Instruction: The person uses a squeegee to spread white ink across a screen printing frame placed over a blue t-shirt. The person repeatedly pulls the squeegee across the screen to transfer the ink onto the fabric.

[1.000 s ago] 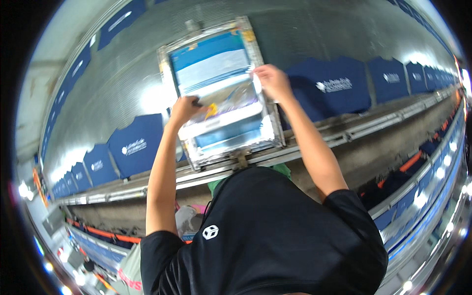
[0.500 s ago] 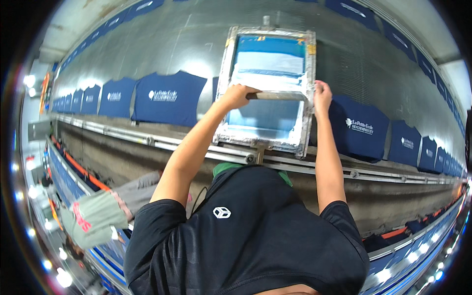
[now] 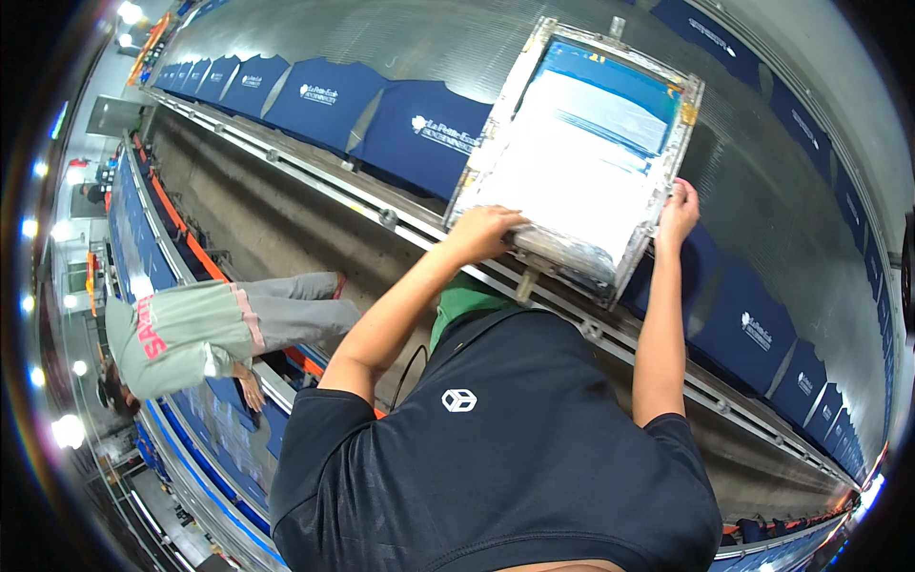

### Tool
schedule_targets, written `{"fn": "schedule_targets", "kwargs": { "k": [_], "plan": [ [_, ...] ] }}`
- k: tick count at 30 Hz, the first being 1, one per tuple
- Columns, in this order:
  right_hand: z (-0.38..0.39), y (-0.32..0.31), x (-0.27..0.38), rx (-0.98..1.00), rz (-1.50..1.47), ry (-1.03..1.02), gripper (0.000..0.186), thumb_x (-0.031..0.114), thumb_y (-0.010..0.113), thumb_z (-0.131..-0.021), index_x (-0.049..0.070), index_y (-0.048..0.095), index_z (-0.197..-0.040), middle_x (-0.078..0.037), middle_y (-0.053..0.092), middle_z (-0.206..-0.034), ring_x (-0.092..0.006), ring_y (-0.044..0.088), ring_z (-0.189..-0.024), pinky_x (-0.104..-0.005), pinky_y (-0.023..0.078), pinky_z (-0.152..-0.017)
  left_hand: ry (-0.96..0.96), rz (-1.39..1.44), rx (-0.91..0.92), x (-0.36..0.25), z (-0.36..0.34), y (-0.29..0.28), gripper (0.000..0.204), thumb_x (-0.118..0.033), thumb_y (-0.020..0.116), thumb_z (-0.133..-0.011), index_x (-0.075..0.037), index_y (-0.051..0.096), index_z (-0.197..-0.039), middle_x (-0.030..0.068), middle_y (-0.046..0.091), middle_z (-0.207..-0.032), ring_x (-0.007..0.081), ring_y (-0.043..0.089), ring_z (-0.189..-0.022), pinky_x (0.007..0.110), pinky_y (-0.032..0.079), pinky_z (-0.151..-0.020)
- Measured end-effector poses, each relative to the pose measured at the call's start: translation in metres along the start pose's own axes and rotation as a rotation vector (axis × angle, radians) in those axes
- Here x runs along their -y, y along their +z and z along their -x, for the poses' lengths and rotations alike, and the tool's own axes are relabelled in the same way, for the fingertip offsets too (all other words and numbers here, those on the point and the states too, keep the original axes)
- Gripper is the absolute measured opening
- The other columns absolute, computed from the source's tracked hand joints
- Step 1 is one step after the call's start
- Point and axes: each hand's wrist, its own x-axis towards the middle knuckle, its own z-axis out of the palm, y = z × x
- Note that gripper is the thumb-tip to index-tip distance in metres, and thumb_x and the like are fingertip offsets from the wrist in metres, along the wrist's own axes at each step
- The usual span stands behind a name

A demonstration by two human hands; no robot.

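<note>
A screen printing frame (image 3: 688,114) lies on the long table in front of me, its metal edges smeared with white. White ink (image 3: 572,176) spreads over most of its mesh, and blue mesh (image 3: 615,81) shows toward the far end. My left hand (image 3: 486,232) is closed on the squeegee (image 3: 569,251) at the near end of the frame, its fingers bent over the handle. The squeegee's blade is hidden. My right hand (image 3: 678,214) is closed on the right edge of the frame, thumb and fingers at the rail.
Navy shirt pieces (image 3: 424,129) with white prints lie in a row on both sides of the frame. A metal rail (image 3: 353,205) runs along the table's near edge. Behind on the left, another person (image 3: 186,329) leans over a second table with blue pieces.
My left hand has drawn the squeegee from mid-screen to the near end, with white ink now over the mesh behind it. The right hand stays at the frame's edge. The view has turned.
</note>
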Motion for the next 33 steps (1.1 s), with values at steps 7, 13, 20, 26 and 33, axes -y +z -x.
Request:
{"fn": "schedule_targets", "kwargs": {
  "k": [7,13,20,26,33],
  "plan": [
    [0.102,0.203,0.06,0.006,-0.085,0.074,0.019,0.02,0.06,-0.104,0.005,0.072,-0.107,-0.003,0.062,-0.071,-0.0114,0.053,-0.058,-0.0324,0.045,-0.057,-0.087,-0.308,0.089,0.203,0.048,-0.125,0.046,-0.023,0.086,-0.072,-0.025,0.075,-0.116,-0.0065,0.074,-0.12,0.0164,0.064,-0.113,0.04,0.045,-0.092],
    [0.129,0.26,0.088,-0.056,0.051,0.006,0.021,0.021,0.058,-0.105,0.004,0.07,-0.109,-0.01,0.071,-0.082,-0.023,0.068,-0.072,-0.0386,0.053,-0.07,0.029,-0.309,0.192,0.277,0.075,-0.149,0.061,-0.004,0.071,-0.069,-0.027,0.073,-0.126,-0.0035,0.072,-0.131,0.0172,0.065,-0.117,0.046,0.047,-0.095],
    [0.129,0.268,0.079,0.004,0.208,0.156,0.029,0.032,0.056,-0.106,0.009,0.072,-0.114,-0.02,0.074,-0.101,-0.0369,0.072,-0.096,-0.0438,0.054,-0.084,0.006,-0.188,0.113,0.285,0.005,-0.176,0.056,-0.012,0.076,-0.072,-0.031,0.074,-0.125,0.0043,0.077,-0.104,0.0259,0.071,-0.099,0.043,0.054,-0.083],
    [0.09,0.236,0.146,0.251,0.684,-0.176,0.036,0.038,0.069,-0.098,0.012,0.076,-0.121,-0.015,0.066,-0.126,-0.0337,0.059,-0.118,-0.0429,0.046,-0.102,-0.035,-0.187,0.294,0.323,-0.149,-0.195,0.041,-0.025,0.072,-0.081,-0.025,0.076,-0.122,0.0111,0.078,-0.099,0.0321,0.074,-0.094,0.045,0.059,-0.081],
    [0.046,0.304,0.208,0.754,0.896,-0.248,0.053,0.039,0.088,-0.076,0.006,0.077,-0.117,-0.017,0.075,-0.111,-0.0347,0.069,-0.107,-0.0441,0.054,-0.095,0.01,-0.202,0.334,0.331,-0.199,-0.202,0.046,-0.027,0.076,-0.076,-0.022,0.077,-0.121,0.01,0.079,-0.101,0.0307,0.074,-0.099,0.043,0.058,-0.083]
  ]
}}
